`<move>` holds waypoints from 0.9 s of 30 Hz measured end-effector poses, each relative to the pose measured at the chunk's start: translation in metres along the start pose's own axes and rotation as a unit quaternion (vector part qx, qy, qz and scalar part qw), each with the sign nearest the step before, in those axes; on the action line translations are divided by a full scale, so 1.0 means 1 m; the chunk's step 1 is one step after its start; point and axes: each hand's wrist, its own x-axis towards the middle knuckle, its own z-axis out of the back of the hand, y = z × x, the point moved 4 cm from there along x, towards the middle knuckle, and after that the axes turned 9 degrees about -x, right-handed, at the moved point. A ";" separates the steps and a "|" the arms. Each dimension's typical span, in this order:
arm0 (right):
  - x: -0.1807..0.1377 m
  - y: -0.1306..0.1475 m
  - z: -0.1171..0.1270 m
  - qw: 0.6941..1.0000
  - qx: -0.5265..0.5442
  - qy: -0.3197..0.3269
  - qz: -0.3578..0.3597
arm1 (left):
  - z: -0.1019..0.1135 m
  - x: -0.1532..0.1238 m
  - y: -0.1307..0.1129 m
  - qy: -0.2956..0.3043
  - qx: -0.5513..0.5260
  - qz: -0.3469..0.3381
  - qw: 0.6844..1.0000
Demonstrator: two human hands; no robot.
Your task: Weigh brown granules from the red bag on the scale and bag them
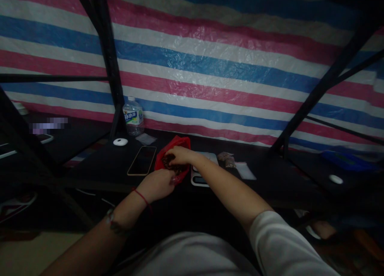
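A red plastic bag [175, 143] lies open on the dark table [120, 168], with small dark pieces inside it. My right hand [179, 155] reaches into the bag's mouth, fingers curled down among the pieces. My left hand [157, 184] is closed on the bag's near edge and holds it. A red string and a bracelet sit on my left wrist. What my right fingers grasp is hidden in the dim light.
A phone [142, 160] lies left of the bag. A small scale [200, 179] sits under my right forearm, with small clear packets [245, 170] to its right. A water bottle [133, 116] and a white round object [120, 142] stand behind. Black frame bars [108, 56] cross the striped tarp.
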 end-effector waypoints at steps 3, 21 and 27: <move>0.003 0.004 -0.010 0.999 0.025 0.040 0.004 | -0.002 0.000 0.000 0.000 0.005 0.006 1.000; 0.005 -0.002 -0.012 0.999 0.038 0.006 -0.033 | 0.002 0.000 -0.001 -0.029 -0.001 -0.003 1.000; -0.003 -0.008 -0.002 0.998 0.043 -0.001 -0.049 | 0.003 0.000 0.000 -0.024 -0.011 0.005 1.000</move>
